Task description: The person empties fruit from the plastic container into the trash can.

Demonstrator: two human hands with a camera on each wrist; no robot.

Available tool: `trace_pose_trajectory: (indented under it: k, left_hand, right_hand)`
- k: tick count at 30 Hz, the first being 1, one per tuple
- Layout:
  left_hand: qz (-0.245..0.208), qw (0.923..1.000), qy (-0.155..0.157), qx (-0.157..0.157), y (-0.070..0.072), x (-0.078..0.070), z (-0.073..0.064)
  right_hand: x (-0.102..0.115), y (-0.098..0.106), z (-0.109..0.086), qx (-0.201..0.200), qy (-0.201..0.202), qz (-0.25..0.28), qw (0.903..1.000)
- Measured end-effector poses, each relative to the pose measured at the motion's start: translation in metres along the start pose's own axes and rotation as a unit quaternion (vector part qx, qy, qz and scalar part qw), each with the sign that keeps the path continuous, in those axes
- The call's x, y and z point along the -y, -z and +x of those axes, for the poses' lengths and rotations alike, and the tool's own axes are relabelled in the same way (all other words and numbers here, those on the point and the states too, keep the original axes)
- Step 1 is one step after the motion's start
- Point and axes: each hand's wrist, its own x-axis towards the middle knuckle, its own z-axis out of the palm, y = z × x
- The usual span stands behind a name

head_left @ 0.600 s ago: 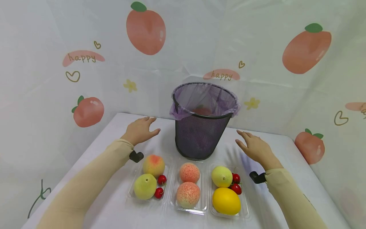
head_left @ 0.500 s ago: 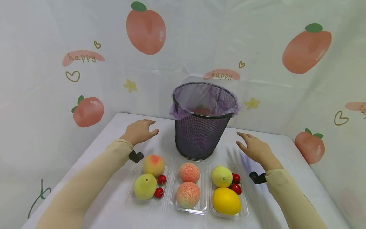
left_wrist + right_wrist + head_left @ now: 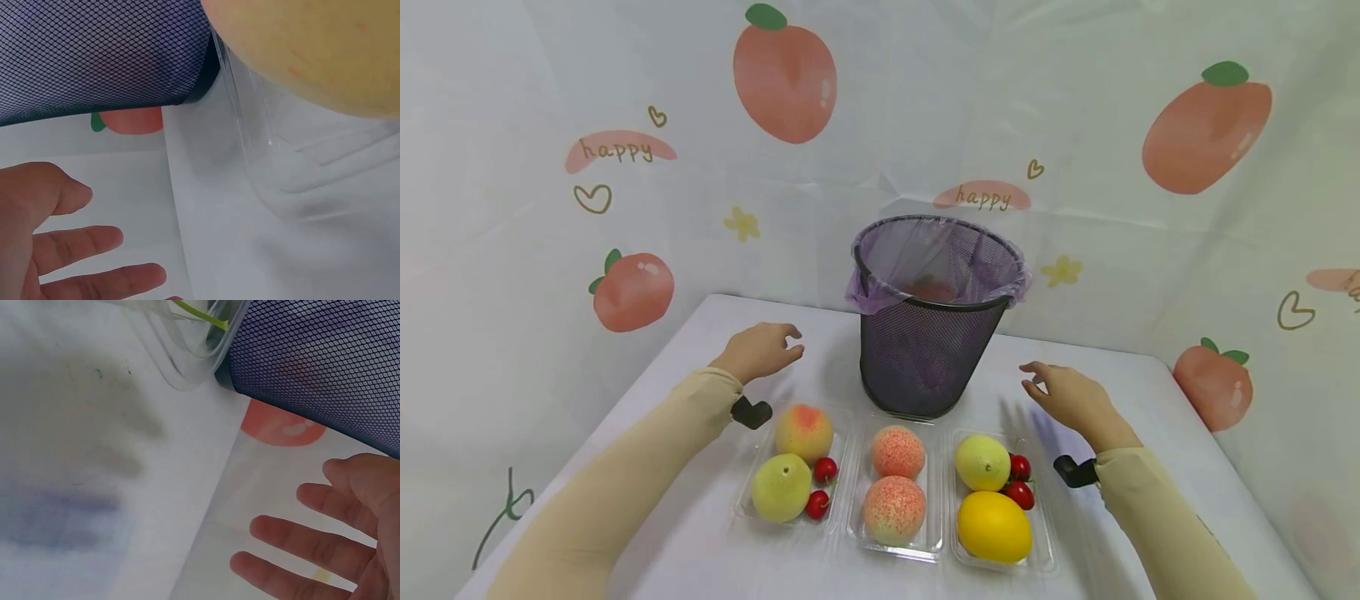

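Observation:
My left hand (image 3: 758, 350) hovers above the table left of the black mesh bin (image 3: 925, 358), holding nothing, its fingers loosely bent. On the other side of the bin, my right hand (image 3: 1075, 402) is also raised and touches nothing. Three clear plastic trays stand in a row before the bin. In the left tray (image 3: 741, 504) lie a peach (image 3: 805, 433), a green pear-like fruit (image 3: 781, 489) and two cherries (image 3: 817, 504). The middle tray (image 3: 934, 533) holds two speckled peaches (image 3: 895, 508). A yellow lemon-like fruit (image 3: 994, 527), a pale green fruit (image 3: 982, 463) and cherries (image 3: 1019, 494) fill the right tray (image 3: 1047, 554).
A purple bag (image 3: 880, 296) lines the bin and folds over its rim. Behind the white table (image 3: 700, 567) hangs a white cloth (image 3: 880, 100) printed with fruit. Dark wrist mounts (image 3: 751, 412) sit at both sleeves.
Both hands have drawn slightly back toward the person, and their fingers have bent a little more. The bin, trays and fruit stay where they were.

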Motion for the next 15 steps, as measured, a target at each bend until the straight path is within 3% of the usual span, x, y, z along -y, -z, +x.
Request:
trace_pose_trajectory:
  k: [15]
  left_hand:
    - [-0.012, 0.9999, -0.002, 0.001, 0.0075, 0.0018, -0.0006]
  right_hand:
    - [-0.0010, -0.0044, -0.0086, 0.012, -0.011, 0.035, 0.9992]
